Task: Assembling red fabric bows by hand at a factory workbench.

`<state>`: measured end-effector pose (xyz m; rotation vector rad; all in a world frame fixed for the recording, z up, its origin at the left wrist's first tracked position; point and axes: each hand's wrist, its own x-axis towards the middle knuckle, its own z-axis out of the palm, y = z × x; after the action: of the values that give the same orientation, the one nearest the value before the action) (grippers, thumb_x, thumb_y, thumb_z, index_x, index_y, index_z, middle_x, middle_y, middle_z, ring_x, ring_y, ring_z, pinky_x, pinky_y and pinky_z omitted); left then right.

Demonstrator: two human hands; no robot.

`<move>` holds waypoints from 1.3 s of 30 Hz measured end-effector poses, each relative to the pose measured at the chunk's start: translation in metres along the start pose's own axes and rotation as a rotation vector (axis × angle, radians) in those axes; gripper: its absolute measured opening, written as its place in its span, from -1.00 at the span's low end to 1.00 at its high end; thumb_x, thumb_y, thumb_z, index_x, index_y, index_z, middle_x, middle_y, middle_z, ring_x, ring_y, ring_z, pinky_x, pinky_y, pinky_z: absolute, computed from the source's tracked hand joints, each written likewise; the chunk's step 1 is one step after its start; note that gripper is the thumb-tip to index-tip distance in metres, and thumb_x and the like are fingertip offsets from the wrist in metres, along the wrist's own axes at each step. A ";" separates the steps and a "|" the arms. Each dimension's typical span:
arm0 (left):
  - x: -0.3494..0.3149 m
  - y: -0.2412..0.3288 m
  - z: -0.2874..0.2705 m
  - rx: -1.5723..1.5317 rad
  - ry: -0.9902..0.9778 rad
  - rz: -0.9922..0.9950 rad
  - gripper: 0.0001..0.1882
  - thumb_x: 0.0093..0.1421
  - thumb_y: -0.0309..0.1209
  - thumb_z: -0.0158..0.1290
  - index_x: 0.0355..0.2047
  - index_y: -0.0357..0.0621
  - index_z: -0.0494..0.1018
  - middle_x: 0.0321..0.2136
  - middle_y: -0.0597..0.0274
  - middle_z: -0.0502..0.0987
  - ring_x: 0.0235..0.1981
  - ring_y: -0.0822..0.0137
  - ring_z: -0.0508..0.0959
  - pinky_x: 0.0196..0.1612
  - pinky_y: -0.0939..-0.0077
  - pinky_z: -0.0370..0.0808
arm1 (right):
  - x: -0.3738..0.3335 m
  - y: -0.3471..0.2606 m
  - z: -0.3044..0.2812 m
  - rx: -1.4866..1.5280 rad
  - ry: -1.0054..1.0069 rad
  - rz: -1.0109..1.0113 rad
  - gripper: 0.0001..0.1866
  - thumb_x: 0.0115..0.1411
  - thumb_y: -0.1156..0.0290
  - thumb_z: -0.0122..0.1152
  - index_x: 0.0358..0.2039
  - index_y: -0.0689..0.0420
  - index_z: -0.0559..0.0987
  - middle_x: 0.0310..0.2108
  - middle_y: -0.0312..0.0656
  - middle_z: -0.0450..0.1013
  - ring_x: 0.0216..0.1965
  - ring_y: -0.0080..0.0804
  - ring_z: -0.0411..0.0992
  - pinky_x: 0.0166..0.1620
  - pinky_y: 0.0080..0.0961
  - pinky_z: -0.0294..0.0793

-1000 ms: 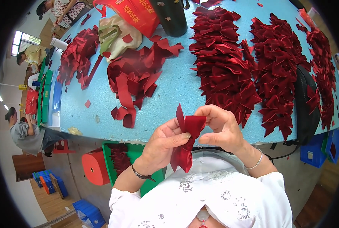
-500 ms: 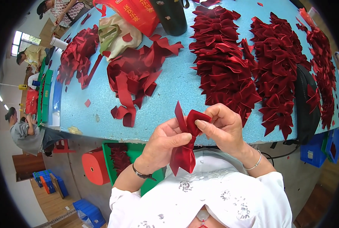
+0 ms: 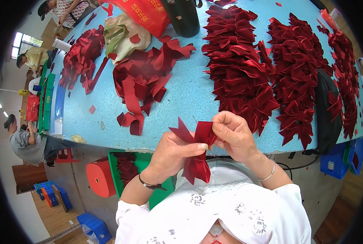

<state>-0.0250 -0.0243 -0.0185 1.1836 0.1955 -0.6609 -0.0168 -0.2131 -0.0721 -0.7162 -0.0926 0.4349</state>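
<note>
Between my two hands, above the table's near edge, is a dark red velvet bow [image 3: 196, 166]. My left hand [image 3: 174, 152] is closed on its middle, with the thumb lying across the centre. One pointed tail sticks up to the left of the upper loop, and the lower loop and tail hang down below the thumb. With its thumb and fingertips, my right hand [image 3: 233, 134] pinches the right edge of the upper loop. Just beyond my hands lies a long stack of finished-looking bows [image 3: 240, 69] in the same velvet.
More bow rows [image 3: 293, 61] lie to the right beside a black bag [image 3: 327, 110]. Loose red ribbon lengths [image 3: 138, 77] heap at left, near a cloth bag [image 3: 128, 36] and a dark bottle [image 3: 183, 18]. Below the table are a green crate [image 3: 113, 162] and a red roll [image 3: 102, 177]. Other people sit far left.
My right hand has shifted slightly from the loop's face to its right edge. The upper loop now stands straighter and flatter, and the upper tail leans further left.
</note>
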 end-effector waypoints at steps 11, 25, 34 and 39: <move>0.000 -0.004 0.000 -0.099 0.030 0.040 -0.80 0.15 -0.54 0.18 -0.21 -0.35 0.54 -0.38 0.16 0.60 -0.37 0.35 0.60 -0.26 0.46 0.54 | -0.016 -0.016 0.009 -0.743 0.194 -0.375 -0.84 0.26 0.50 0.12 -0.39 0.30 0.60 -0.47 -0.22 0.46 -0.48 -0.57 0.41 -0.45 -0.66 0.33; 0.001 -0.016 -0.002 0.113 0.059 0.143 -0.81 0.13 -0.49 0.23 -0.25 -0.31 0.57 -0.44 0.24 0.60 -0.43 0.45 0.57 -0.33 0.57 0.52 | -0.010 -0.016 0.016 -0.513 0.220 -0.151 -0.87 0.20 0.47 0.24 -0.38 0.30 0.62 -0.52 -0.27 0.50 -0.51 -0.61 0.41 -0.45 -0.69 0.32; 0.007 -0.017 0.001 0.041 0.104 0.193 -0.79 0.18 -0.55 0.14 -0.17 -0.35 0.55 -0.42 0.15 0.60 -0.42 0.39 0.57 -0.30 0.51 0.52 | -0.011 -0.011 0.014 -0.283 0.238 -0.041 -0.84 0.23 0.43 0.22 -0.41 0.27 0.54 -0.52 -0.27 0.48 -0.55 -0.58 0.43 -0.47 -0.68 0.33; 0.009 -0.020 -0.001 -0.017 0.092 0.169 -0.78 0.20 -0.51 0.13 -0.16 -0.38 0.53 -0.40 0.13 0.60 -0.41 0.39 0.57 -0.29 0.52 0.51 | -0.013 -0.009 0.015 -0.397 0.275 -0.094 -0.84 0.26 0.42 0.18 -0.38 0.27 0.51 -0.53 -0.27 0.47 -0.56 -0.56 0.44 -0.48 -0.67 0.34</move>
<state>-0.0295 -0.0306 -0.0391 1.2006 0.1752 -0.4563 -0.0290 -0.2152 -0.0542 -1.1511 0.0483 0.2252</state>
